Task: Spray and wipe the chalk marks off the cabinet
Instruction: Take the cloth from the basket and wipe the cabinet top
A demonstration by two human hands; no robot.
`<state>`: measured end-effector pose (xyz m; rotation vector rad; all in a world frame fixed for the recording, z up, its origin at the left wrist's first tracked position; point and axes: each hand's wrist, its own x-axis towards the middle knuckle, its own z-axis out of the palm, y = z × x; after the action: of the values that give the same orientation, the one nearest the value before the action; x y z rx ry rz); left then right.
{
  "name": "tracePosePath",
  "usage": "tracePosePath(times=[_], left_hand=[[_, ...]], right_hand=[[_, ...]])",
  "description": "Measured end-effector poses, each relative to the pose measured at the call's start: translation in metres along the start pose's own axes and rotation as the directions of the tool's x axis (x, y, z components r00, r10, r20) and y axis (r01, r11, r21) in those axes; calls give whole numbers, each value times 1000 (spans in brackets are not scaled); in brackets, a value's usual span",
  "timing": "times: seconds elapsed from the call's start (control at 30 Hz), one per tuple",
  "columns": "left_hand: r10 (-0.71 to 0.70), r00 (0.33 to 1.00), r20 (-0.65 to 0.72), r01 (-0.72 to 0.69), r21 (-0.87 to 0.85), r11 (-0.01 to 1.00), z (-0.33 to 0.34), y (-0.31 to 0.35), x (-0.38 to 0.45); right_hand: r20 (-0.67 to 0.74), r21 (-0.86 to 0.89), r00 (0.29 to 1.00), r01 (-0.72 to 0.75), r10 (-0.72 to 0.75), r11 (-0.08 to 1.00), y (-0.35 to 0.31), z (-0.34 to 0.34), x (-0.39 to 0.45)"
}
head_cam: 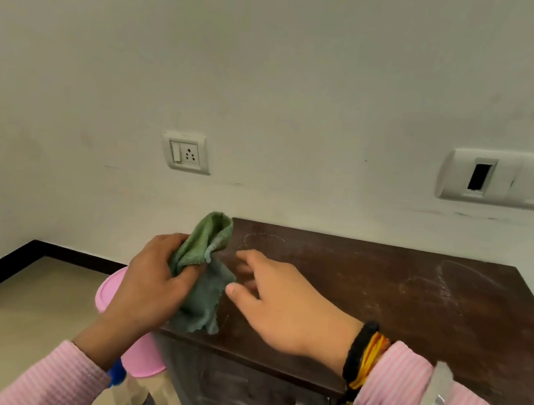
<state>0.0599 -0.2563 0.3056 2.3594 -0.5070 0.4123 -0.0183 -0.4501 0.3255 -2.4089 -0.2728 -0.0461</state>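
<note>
One cloth (204,262) (green), two hands

Soft even indoor light, faint shadows; wide-angle bending at edges (fingers motion-blurred).

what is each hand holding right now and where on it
The left hand grips the green cloth bunched around its middle, the ends sticking out above and below. The right hand is open and holds nothing.

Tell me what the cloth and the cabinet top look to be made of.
Cloth: likely microfibre or terry, green with a fuzzy looped nap, draping limply from the left hand. Cabinet top: probably wood-look laminate or veneer, dark brown, smooth with a dull sheen and faint chalk marks.
</note>
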Motion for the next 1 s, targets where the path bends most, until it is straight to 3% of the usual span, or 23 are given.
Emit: tracePosePath(times=[0.17, 0.37, 0.5, 0.73, 0.87, 1.0], left_hand=[[63, 994, 90, -77, 159, 984, 18, -15, 47], [-3, 960, 281, -105, 366, 925, 66, -38, 77], [-10, 931, 366, -223, 589, 777, 84, -48, 81], [124, 769, 627, -505, 477, 719, 107, -47, 98], [174, 792, 585, -490, 440, 752, 139, -41, 136], [86, 868, 489, -350, 479, 805, 157, -47, 172]], right_hand=[[-67, -121, 998, -20, 12, 992, 34, -15, 12], [-131, -216, 991, -67, 39, 974, 63, -25, 17], [-122, -243, 990, -102, 74, 965, 79, -26, 20], [-109, -250, 990, -113, 88, 962, 93, -25, 29], [-107, -255, 990, -116, 91, 960, 95, -27, 33], [-112, -265, 988, -135, 108, 955, 98, -27, 37]])
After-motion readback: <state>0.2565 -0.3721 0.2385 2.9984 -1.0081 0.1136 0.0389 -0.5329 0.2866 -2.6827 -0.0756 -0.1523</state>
